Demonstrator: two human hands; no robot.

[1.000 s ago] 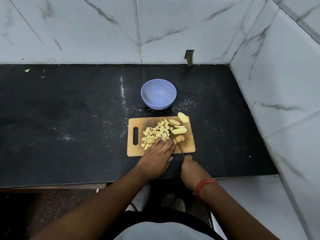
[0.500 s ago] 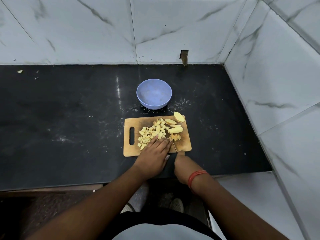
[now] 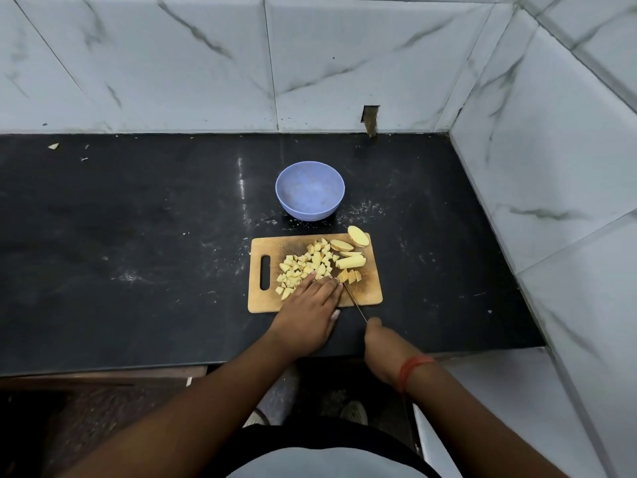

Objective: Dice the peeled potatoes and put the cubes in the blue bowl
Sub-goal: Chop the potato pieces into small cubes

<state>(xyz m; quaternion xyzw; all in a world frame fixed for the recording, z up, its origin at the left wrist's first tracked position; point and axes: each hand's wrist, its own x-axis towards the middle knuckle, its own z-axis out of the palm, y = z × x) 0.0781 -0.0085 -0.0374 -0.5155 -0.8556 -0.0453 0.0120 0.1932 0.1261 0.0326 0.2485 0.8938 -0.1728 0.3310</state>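
A black stone countertop [image 3: 138, 236] runs into a corner of grey-veined marble tiles. Lying directly on it are a wooden cutting board [image 3: 370, 294] with a handle slot, near the front edge, and a blue bowl [image 3: 309, 190] just beyond it at 12 o'clock. White powdery smears [image 3: 362, 211] dot the surface around both, and a pale scrap [image 3: 53, 145] lies far off at 10 o'clock.

Potato cubes [image 3: 303, 269] on board, blue bowl [image 3: 309, 191] empty

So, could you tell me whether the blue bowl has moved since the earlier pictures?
No. The blue bowl sits at the same spot just behind the cutting board; only the camera shifted.
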